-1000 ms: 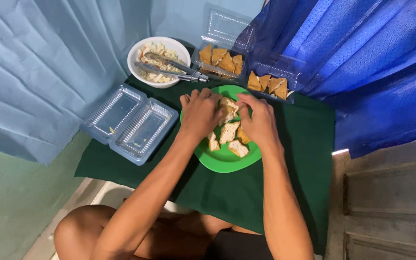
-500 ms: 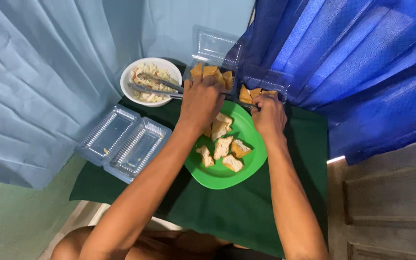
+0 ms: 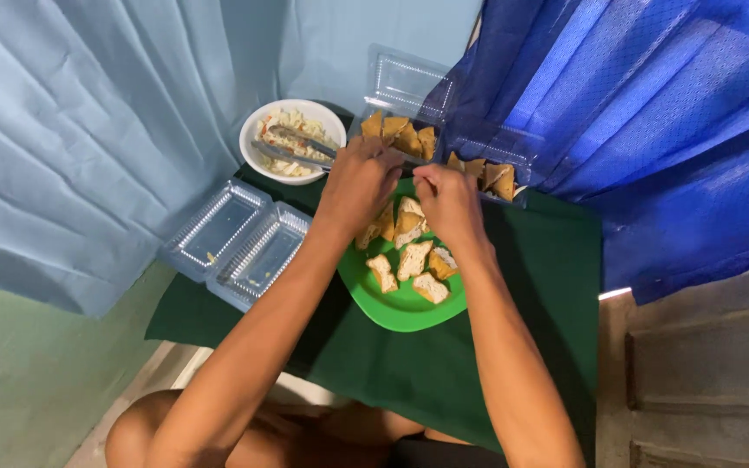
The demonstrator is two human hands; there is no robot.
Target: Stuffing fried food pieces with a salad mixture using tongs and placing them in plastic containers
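Observation:
A green plate [image 3: 400,310] with several fried, golden-brown pieces [image 3: 411,258] sits on a dark green cloth [image 3: 530,286]. My left hand [image 3: 359,184] hovers over the plate's far left rim with its fingers curled toward the middle. Just to the right of it is my right hand [image 3: 449,201], thumb and fingers pinched together. The two hands nearly touch above the farthest pieces. Whether either one holds a piece is hidden by the fingers.
A white bowl [image 3: 263,130] of pale filling with metal tongs [image 3: 292,147] stands at the back left. Two clear containers [image 3: 402,137] [image 3: 489,178] behind the plate hold more fried pieces. An open clear clamshell box [image 3: 237,241] lies at the left. Blue curtains hang around.
Both hands have pulled back from the containers at the rear and come together over the far edge of the green plate. The camera has shifted slightly.

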